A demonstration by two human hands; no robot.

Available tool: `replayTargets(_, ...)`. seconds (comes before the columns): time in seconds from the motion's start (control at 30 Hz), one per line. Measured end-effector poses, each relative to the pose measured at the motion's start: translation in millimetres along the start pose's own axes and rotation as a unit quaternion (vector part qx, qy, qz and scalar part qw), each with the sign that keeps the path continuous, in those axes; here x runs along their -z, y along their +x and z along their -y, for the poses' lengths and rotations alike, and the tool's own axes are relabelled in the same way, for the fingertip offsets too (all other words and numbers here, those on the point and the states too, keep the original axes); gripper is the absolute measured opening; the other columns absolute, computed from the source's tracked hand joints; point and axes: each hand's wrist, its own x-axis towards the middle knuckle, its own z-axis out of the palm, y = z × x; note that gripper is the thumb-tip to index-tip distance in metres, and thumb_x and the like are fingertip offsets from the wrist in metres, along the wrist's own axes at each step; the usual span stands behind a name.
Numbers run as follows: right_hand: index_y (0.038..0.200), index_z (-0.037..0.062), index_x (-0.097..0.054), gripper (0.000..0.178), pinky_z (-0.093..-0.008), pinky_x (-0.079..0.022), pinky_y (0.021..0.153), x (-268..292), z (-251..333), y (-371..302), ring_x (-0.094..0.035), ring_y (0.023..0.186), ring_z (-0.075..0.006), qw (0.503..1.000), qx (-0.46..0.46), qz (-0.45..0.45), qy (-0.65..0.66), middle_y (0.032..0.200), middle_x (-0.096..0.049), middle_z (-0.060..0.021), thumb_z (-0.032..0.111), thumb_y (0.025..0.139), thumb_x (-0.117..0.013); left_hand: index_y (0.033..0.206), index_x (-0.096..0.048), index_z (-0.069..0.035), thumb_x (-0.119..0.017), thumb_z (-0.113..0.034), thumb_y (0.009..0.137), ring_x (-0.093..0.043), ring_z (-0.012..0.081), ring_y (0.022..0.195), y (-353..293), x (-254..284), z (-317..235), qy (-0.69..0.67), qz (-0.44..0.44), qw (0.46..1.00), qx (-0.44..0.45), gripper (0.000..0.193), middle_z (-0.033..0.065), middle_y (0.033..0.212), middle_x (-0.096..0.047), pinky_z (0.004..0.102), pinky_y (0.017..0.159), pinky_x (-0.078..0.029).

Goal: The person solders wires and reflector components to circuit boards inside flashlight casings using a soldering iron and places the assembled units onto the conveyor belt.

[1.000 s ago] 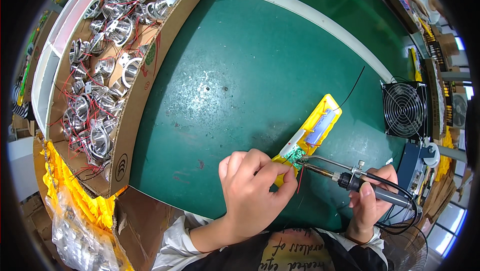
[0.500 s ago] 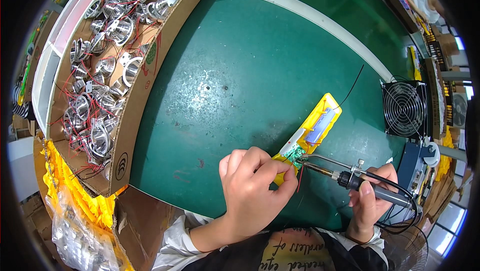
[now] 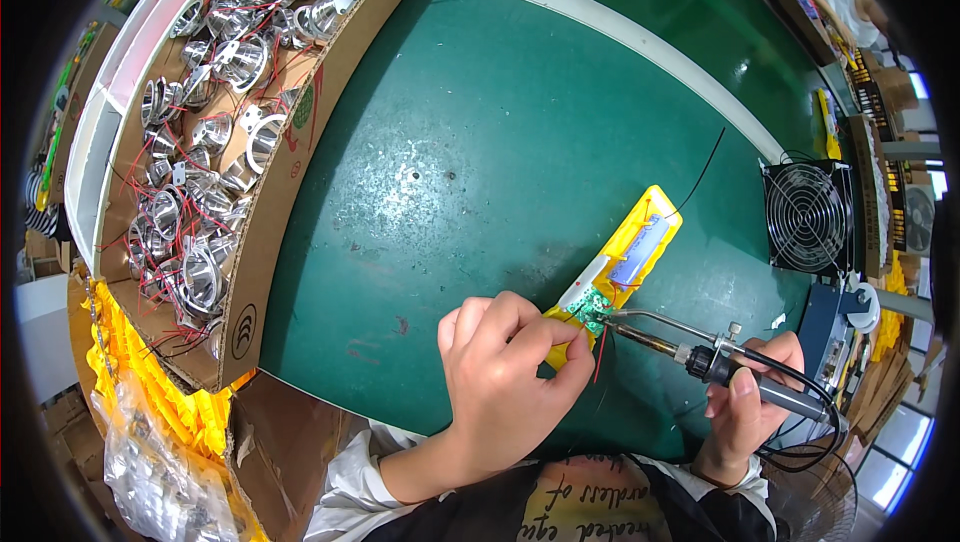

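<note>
Green table (image 3: 480,142) under everything; long cardboard box (image 3: 260,242) of silvery reflector cups with red wires at far left; black fan (image 3: 806,217) at right edge. Near centre-right, yellow fixture (image 3: 640,242) lying flat on table, small green circuit board (image 3: 590,304) at its near end. Left hand (image 3: 505,372) curled, fingers pressed together, pinching fixture's near end; right hand (image 3: 745,412) wrapped tight round soldering iron (image 3: 700,357), tip touching board.

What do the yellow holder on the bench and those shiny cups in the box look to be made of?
The yellow holder looks like moulded plastic: an even, opaque, slightly glossy colour. The shiny cups look like polished metal, or perhaps metallised plastic: mirror-bright, silvery highlights. The box is plain brown corrugated cardboard, matt, with a raw cut edge.
</note>
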Motion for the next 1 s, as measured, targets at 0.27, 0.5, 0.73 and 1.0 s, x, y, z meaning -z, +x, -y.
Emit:
replayTargets(0.27,0.079,0.0007,-0.040,0.024,-0.0185,-0.037,0.039,-4,0,-4,-0.046,0.041,-0.0085,1.000,-0.005,0.006,0.010,0.057,-0.049,-0.0082,0.013,0.076,-0.060,0.065,-0.062,-0.011,-0.070,-0.006,0.055,-0.042,0.0162,0.060,-5,8,4,0.011,0.005,1.000,-0.008,0.014,-0.0007,0.063,-0.045,0.0280,0.057,-0.032)
replayTargets(0.5,0.077,0.0007,-0.041,0.018,-0.0193,-0.037,0.038,8,-3,-2,-0.046,0.041,-0.0078,0.996,-0.011,-0.031,0.088,0.057,-0.051,-0.0082,0.009,0.078,-0.057,0.079,-0.063,-0.006,-0.067,0.001,0.060,-0.045,0.0184,0.066,-1,26,6,0.009,0.047,0.998,-0.039,0.020,0.0044,0.069,-0.048,0.0295,0.060,-0.038)
replayTargets(0.73,0.076,0.0023,-0.046,0.011,-0.0183,-0.038,0.041,9,-17,-37,-0.049,0.046,-0.0061,0.950,-0.032,-0.210,0.230,0.060,-0.054,-0.0049,0.005,0.080,-0.056,0.082,-0.058,0.002,-0.059,0.001,0.073,-0.049,0.0180,0.076,1,15,11,-0.020,0.097,0.993,-0.060,0.009,0.0098,0.088,-0.047,0.0265,0.061,-0.041)
replayTargets(1.0,0.076,0.0047,-0.047,0.014,-0.0184,-0.036,0.038,14,-45,-96,-0.048,0.046,-0.0048,0.901,-0.005,-0.318,0.294,0.060,-0.053,-0.0009,0.012,0.079,-0.059,0.087,-0.057,0.007,-0.059,-0.003,0.079,-0.056,0.0199,0.075,-26,14,1,-0.082,0.089,0.988,-0.098,0.013,0.0106,0.089,-0.050,0.0278,0.066,-0.050)
